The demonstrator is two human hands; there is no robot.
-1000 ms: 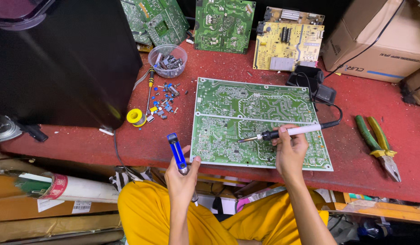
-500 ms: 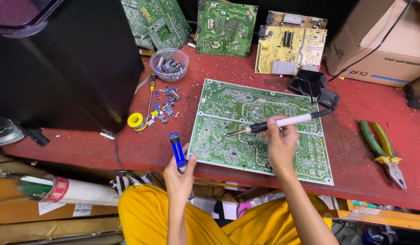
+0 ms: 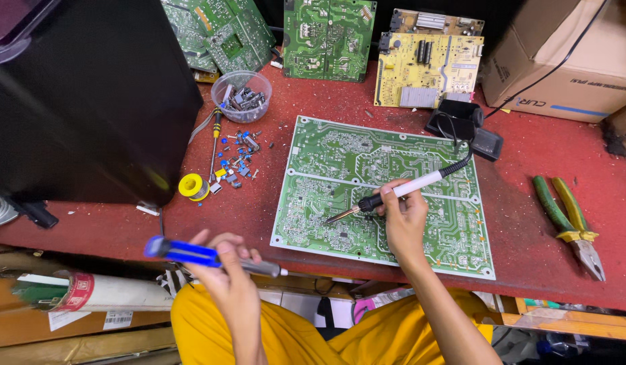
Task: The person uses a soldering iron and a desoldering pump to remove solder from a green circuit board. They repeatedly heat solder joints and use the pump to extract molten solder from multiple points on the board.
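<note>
A large green circuit board [image 3: 421, 169] lies flat on the red workbench [image 3: 543, 155]. My right hand [image 3: 402, 220] grips a soldering iron [image 3: 394, 193] with a white handle; its metal tip touches the board's lower left part. My left hand [image 3: 225, 267] is off the bench's front edge, over my yellow-clad lap, and holds a blue desoldering pump [image 3: 204, 255] nearly level, its nozzle pointing right toward the board.
A clear bowl of small parts [image 3: 242, 96], loose components [image 3: 235, 162], a solder spool [image 3: 192, 186] and a screwdriver [image 3: 215, 145] lie left of the board. Green-handled pliers [image 3: 570, 223] lie at right. More circuit boards [image 3: 330, 37] lean at the back. A black cabinet [image 3: 83, 101] stands left, a cardboard box [image 3: 570, 61] back right.
My left hand has swung the blue pump from upright to nearly level. My right hand has moved the iron's tip leftward and down on the board.
</note>
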